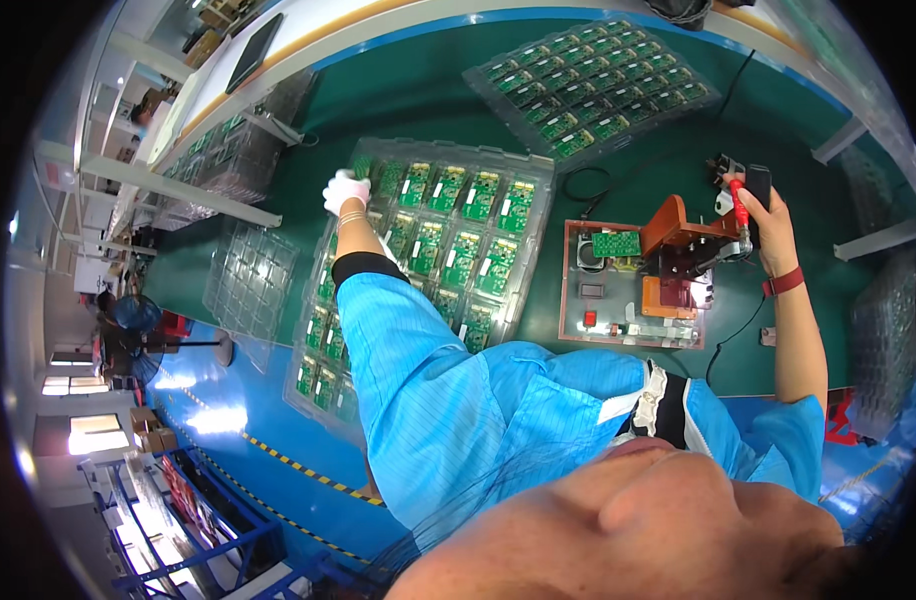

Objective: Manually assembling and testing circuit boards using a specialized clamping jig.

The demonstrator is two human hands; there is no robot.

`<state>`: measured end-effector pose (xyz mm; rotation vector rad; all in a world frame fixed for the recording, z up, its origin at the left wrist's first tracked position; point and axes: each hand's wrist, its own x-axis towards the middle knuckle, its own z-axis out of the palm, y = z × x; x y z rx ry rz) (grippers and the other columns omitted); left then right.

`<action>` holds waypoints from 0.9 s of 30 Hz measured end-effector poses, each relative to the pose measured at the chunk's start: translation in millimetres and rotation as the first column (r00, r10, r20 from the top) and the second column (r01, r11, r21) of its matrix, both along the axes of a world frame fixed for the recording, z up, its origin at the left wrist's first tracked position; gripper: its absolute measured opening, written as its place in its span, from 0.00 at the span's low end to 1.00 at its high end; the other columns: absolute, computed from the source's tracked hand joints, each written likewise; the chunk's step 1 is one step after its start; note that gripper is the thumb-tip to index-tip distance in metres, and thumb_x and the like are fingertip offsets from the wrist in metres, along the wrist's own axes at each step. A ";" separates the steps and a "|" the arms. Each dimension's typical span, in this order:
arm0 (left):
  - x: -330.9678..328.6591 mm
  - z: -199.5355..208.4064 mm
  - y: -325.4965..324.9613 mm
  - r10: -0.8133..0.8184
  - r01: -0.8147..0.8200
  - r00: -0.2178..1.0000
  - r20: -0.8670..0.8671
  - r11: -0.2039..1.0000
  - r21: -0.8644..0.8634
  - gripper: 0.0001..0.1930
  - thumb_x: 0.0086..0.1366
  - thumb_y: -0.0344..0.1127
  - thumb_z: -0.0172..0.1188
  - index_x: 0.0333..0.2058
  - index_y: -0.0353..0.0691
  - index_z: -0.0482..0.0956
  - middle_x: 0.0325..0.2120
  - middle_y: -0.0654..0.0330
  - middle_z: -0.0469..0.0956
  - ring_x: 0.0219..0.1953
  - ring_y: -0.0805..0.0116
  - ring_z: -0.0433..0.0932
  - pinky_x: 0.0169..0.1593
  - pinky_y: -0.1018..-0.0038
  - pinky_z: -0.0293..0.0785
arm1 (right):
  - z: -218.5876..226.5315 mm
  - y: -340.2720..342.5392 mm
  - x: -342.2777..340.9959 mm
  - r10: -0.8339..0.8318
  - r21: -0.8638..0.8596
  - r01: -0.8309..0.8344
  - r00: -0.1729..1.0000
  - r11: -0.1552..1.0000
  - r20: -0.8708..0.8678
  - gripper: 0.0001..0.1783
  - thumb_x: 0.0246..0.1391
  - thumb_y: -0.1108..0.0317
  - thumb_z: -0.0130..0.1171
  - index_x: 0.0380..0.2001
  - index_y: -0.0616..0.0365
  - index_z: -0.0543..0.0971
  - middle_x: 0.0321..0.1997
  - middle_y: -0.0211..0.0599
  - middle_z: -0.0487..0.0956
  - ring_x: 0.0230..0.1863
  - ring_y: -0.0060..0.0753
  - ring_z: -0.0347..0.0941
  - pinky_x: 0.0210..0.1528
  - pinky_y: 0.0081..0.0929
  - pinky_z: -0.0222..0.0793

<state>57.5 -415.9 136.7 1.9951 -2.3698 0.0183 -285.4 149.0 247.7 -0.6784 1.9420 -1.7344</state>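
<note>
My left hand, in a white glove, reaches to the far left corner of a clear plastic tray. Its fingers are curled at the edge of a green circuit board there and seem to pinch it, though the fingertips are partly hidden. More circuit boards fill the tray's pockets. Off to the right, my bare right hand is wrapped round the red lever handle of an orange-brown test fixture. Another green board lies on the fixture's left part.
A second tray of boards lies at the back. An unfilled clear tray sits left, near stacked trays. More trays are stacked at the far right. Shelf posts and a black cable border the fixture.
</note>
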 end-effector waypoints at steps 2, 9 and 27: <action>7.7 -0.4 -3.7 -0.121 0.027 0.842 -0.527 0.983 -0.182 0.19 0.57 0.39 0.60 0.47 0.40 0.75 0.40 0.54 0.78 0.41 0.56 0.78 0.45 0.61 0.74 | -2.2 -0.2 -0.1 0.005 -0.019 -0.004 0.999 1.000 0.039 0.18 0.57 0.65 0.55 0.49 0.63 0.73 0.49 0.35 0.78 0.43 0.20 0.72 0.47 0.15 0.66; -28.1 45.5 116.9 0.467 0.914 -0.212 -0.858 0.405 -0.005 0.30 0.57 0.31 0.62 0.56 0.30 0.62 0.48 0.44 0.71 0.45 0.56 0.76 0.46 0.71 0.75 | -11.7 7.3 -11.2 -0.010 -0.010 0.011 0.999 1.000 0.032 0.18 0.58 0.66 0.54 0.49 0.65 0.73 0.50 0.39 0.78 0.50 0.25 0.72 0.53 0.16 0.63; -92.2 7.9 394.7 -0.832 0.859 0.511 -0.214 0.501 0.103 0.31 0.52 0.47 0.57 0.54 0.40 0.68 0.38 0.45 0.77 0.35 0.52 0.79 0.42 0.65 0.74 | -50.2 -23.9 -34.4 0.096 -0.121 -0.071 0.970 0.990 0.223 0.06 0.53 0.68 0.58 0.32 0.59 0.77 0.20 0.29 0.75 0.16 0.19 0.64 0.19 0.16 0.61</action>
